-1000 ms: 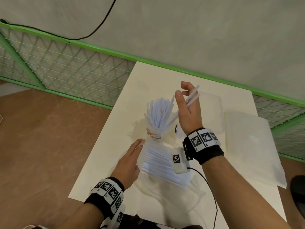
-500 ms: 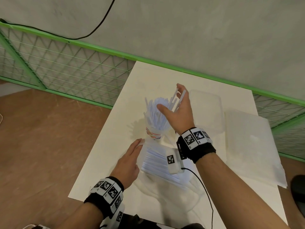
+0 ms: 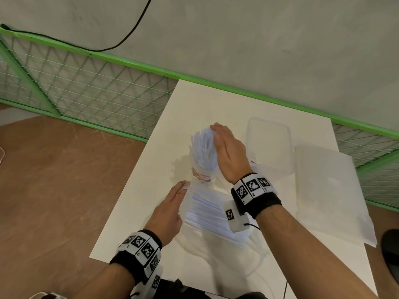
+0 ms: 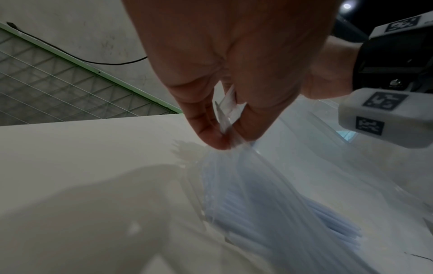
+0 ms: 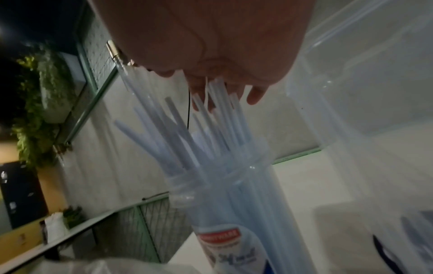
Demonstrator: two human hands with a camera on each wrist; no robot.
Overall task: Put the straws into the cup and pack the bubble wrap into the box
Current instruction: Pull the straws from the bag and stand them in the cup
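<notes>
Near the table [image 3: 138,203] left edge, the cup [image 3: 201,176] holds many straws [image 3: 204,147]; right hand [image 3: 232,154] lies flat on their tops, fingers straight. Left hand [image 3: 168,212] pinches the bag [image 4: 230,109] w/ remaining straws. Light, slippery, bendy: take mid-length.

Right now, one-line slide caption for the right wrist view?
Right hand over pale blue straws fanning from a clear labelled cup, clear box beside it.
</notes>
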